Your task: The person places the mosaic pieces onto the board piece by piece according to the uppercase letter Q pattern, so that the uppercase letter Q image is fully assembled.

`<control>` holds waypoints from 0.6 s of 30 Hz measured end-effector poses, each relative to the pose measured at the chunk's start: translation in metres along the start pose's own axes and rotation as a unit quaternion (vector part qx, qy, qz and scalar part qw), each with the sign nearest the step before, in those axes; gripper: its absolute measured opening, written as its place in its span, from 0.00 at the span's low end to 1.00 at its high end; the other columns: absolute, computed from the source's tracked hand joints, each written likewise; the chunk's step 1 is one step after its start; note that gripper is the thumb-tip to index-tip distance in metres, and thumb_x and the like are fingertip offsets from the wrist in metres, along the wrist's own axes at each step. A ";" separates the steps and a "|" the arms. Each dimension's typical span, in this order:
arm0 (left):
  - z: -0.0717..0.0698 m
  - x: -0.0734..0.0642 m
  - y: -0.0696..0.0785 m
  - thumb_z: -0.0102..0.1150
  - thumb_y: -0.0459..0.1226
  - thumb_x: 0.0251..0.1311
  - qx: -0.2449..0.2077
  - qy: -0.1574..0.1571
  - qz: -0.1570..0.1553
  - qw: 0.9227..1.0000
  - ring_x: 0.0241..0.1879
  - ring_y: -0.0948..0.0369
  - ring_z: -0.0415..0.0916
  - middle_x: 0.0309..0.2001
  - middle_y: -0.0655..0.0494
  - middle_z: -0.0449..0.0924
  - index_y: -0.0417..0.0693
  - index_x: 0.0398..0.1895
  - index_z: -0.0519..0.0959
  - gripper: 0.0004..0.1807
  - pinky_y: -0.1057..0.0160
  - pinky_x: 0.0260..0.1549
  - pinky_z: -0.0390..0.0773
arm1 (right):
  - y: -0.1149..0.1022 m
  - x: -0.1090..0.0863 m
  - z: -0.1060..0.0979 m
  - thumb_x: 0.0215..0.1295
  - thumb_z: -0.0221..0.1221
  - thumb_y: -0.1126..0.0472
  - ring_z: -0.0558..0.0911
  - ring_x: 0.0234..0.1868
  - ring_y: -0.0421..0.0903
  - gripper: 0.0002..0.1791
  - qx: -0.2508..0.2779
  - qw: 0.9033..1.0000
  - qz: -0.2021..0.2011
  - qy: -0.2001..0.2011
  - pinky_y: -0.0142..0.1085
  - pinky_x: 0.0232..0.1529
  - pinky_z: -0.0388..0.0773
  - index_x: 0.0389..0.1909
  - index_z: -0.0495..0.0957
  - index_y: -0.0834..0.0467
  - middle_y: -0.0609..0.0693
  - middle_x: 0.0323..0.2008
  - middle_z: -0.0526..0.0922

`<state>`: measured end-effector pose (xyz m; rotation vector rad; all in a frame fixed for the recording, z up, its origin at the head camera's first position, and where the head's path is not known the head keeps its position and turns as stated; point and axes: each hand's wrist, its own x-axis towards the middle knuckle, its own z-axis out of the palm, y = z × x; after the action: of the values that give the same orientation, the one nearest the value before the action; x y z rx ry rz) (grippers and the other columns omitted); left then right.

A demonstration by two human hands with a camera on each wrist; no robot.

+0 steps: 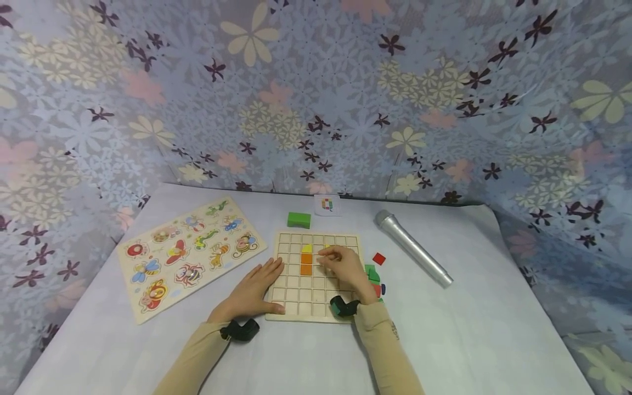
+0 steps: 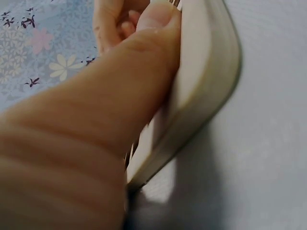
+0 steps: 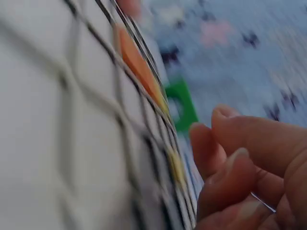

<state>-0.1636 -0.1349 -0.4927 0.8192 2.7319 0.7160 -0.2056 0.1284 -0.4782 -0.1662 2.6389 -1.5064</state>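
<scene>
A wooden grid board [image 1: 292, 295] lies flat on the table. Two orange squares [image 1: 306, 269] sit in one column of it, with a yellow piece [image 1: 307, 248] just above them. Another yellow piece [image 3: 176, 167] shows partly beyond my right hand. My left hand [image 1: 252, 291] rests on the board's left edge, fingers stretched out and thumb on the near left corner. Over the middle right of the grid is my right hand [image 1: 344, 267], its fingers loosely bent; in the right wrist view no piece shows between the fingertips [image 3: 225, 112].
Beyond the board stand a green arch block [image 1: 299, 220] and a small pattern card [image 1: 327, 204]. An insect puzzle board [image 1: 129, 273] lies to the left. At the right are a red square [image 1: 379, 258], several green pieces [image 1: 373, 276] and a silver microphone [image 1: 415, 249].
</scene>
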 end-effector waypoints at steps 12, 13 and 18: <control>0.002 -0.001 -0.001 0.68 0.58 0.48 0.011 0.010 0.005 1.000 0.77 0.45 0.44 0.77 0.44 0.48 0.38 0.75 0.53 0.57 0.43 0.75 0.47 | 0.056 -0.026 -0.091 0.65 0.61 0.64 0.80 0.47 0.47 0.20 0.023 0.997 0.076 0.017 0.28 0.40 0.74 0.57 0.76 0.63 0.61 0.50 0.83; 0.002 -0.001 -0.001 0.67 0.58 0.48 0.011 0.009 0.006 1.000 0.77 0.45 0.44 0.77 0.44 0.48 0.38 0.75 0.52 0.57 0.43 0.75 0.47 | 0.059 -0.028 -0.093 0.65 0.61 0.63 0.80 0.50 0.49 0.20 0.021 0.997 0.078 0.010 0.29 0.43 0.75 0.58 0.76 0.62 0.60 0.51 0.83; 0.002 -0.001 -0.001 0.67 0.58 0.49 0.009 0.007 0.003 1.000 0.77 0.45 0.44 0.77 0.44 0.47 0.38 0.75 0.52 0.57 0.43 0.75 0.47 | 0.068 -0.031 -0.099 0.65 0.62 0.57 0.78 0.56 0.49 0.24 0.012 0.997 0.073 -0.020 0.31 0.50 0.75 0.61 0.73 0.58 0.58 0.55 0.82</control>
<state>-0.1628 -0.1356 -0.4954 0.8292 2.7528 0.7030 -0.1923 0.2515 -0.4852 -0.0008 2.5395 -1.4707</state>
